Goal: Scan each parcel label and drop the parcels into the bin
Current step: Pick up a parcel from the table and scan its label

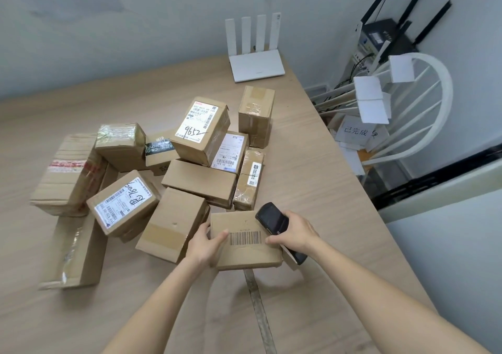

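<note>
1. Far left of the table [312,147]: a long flat carton [73,253] lies at the near edge of the pile, with a taped box [68,174] showing red print behind it.
2. Next along: a box with a handwritten white label [123,204] is tilted against its neighbours. A glossy-taped box [121,144] sits behind it.
3. Pile centre: a plain box [172,224] sits near you, with a plain flat box [199,182] behind it. The box marked 9652 [201,131] is propped on top of the others.
4. Your left hand [205,243] grips the left edge of the parcel [245,241]: thumb curled over the top face, fingers underneath and out of view.
5. The parcel sits at the near side of the pile, barcode [245,238] facing up. Can't tell if it rests on the table or is lifted slightly.
6. Your right hand [296,234] is wrapped around the scanner [271,219], fingers curled on its body. One fingertip touches the parcel's right edge just beside the barcode. The scanner head overlaps the parcel's far right corner.
7. Back of the table: a white router [256,65] near the wall.
8. Right, off the table: a white chair [423,103] with paper sheets on it.
</note>
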